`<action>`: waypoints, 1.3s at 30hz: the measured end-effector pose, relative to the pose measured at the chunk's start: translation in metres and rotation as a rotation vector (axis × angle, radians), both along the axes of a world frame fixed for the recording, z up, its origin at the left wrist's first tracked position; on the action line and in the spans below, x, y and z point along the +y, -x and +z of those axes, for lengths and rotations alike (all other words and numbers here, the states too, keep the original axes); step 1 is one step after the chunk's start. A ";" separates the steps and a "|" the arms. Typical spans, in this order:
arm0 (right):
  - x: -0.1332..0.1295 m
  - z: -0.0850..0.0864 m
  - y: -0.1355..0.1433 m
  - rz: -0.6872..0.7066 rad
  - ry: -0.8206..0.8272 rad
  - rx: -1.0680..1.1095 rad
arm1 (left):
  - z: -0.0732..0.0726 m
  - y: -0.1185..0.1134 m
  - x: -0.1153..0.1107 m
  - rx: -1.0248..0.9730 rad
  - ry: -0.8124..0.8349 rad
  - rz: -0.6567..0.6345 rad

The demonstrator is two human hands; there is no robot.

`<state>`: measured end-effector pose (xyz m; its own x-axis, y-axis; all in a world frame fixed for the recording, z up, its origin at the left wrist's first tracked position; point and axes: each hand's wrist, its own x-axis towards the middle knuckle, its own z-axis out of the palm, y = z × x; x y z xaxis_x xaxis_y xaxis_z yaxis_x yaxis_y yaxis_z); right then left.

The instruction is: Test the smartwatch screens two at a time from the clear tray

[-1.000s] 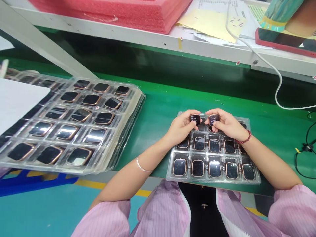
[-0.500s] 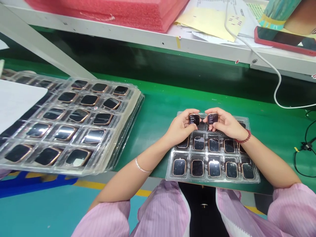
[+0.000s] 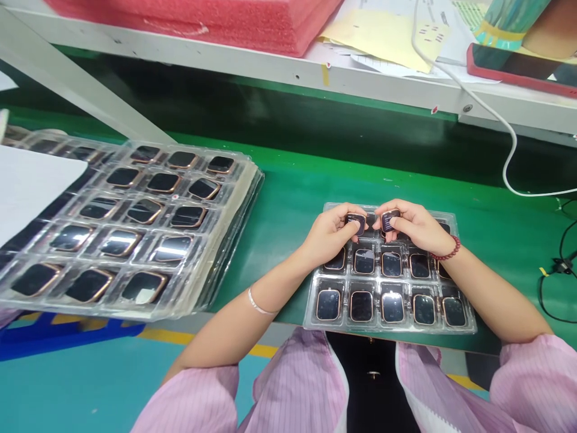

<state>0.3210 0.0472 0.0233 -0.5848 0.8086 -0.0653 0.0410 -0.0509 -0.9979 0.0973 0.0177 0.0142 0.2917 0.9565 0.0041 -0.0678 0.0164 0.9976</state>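
My left hand (image 3: 331,231) grips a gold-rimmed smartwatch case (image 3: 354,224) with a lit screen, its thumb lying over the glass. A second smartwatch case (image 3: 386,220), also showing lines of light text, is pinched in my right hand (image 3: 412,224), the thumb on its screen. Both are held just above the back row of a clear plastic tray (image 3: 315,319). Dark-screened watch cases such as this one (image 3: 361,307) sit in the tray's front and middle rows. The back row is partly hidden by my hands.
At left stands a stack of clear trays (image 3: 225,252) filled with watch cases, with white paper (image 3: 36,186) on part of it. Above the green bench runs a white shelf (image 3: 252,69) bearing red foam (image 3: 202,24), papers and a phone (image 3: 523,69). A white cable (image 3: 511,150) hangs down.
Both thumbs have moved onto the screens, covering part of the lit text. The two watch cases have tilted slightly and stay in my hands.
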 end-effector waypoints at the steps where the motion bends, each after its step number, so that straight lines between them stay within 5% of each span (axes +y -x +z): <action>1: 0.000 0.000 0.000 0.002 0.001 0.001 | 0.000 0.000 0.000 0.003 0.002 0.003; 39: 0.000 -0.008 -0.001 0.051 -0.122 0.010 | -0.010 0.000 0.002 -0.032 -0.066 0.019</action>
<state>0.3222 0.0474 0.0152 -0.6257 0.7792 0.0381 0.0302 0.0731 -0.9969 0.0973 0.0196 0.0042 0.2725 0.9591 0.0765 -0.0990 -0.0512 0.9938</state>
